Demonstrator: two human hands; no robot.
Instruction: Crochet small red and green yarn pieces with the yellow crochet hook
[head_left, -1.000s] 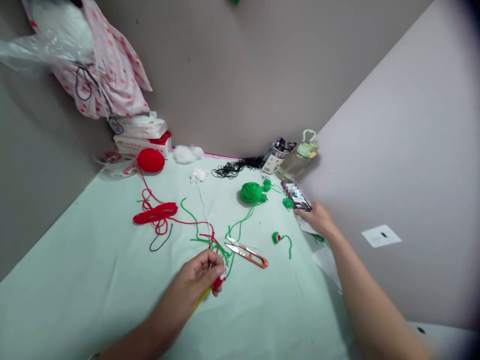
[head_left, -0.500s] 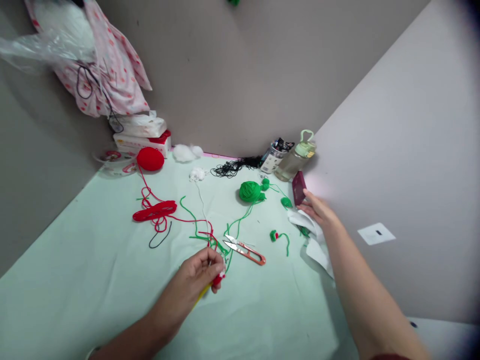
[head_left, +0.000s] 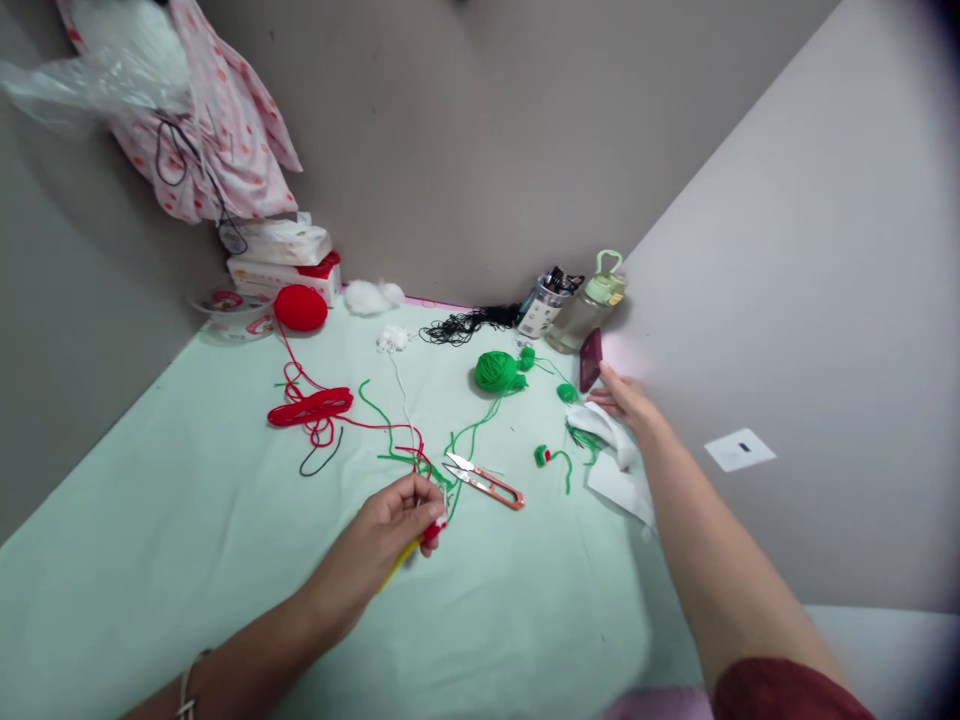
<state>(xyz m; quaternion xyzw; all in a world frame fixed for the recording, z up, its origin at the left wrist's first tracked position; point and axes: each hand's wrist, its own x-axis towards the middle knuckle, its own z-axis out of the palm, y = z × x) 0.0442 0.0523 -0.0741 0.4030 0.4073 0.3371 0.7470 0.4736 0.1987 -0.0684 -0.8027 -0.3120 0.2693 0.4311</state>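
Note:
My left hand (head_left: 405, 515) is closed, pinching a small red and white crochet piece (head_left: 433, 528) and a yellow-handled crochet hook (head_left: 397, 565); white yarn runs up from its fingers. My right hand (head_left: 630, 398) reaches far right, thumb and fingers at the lower right edge of a flat maroon case-like object (head_left: 590, 360) that stands tilted by the wall. Orange thread snips (head_left: 487, 482) lie just beyond my left hand, beside loose green yarn ends (head_left: 435, 470). Farther right is a small green and red crochet piece (head_left: 542, 456) with a green tail.
A red yarn ball (head_left: 301, 308) and a red skein (head_left: 310, 407) lie left. At the back are white stuffing (head_left: 371, 297), black yarn (head_left: 469, 325), a green yarn ball (head_left: 496, 371), a pen cup (head_left: 540, 308) and a water bottle (head_left: 585, 315). White paper (head_left: 621, 490) lies by my right forearm.
The view has shifted slightly, so the table items appear a little higher. Both hands keep nearly the same places; the white paper near my right arm has shifted slightly.

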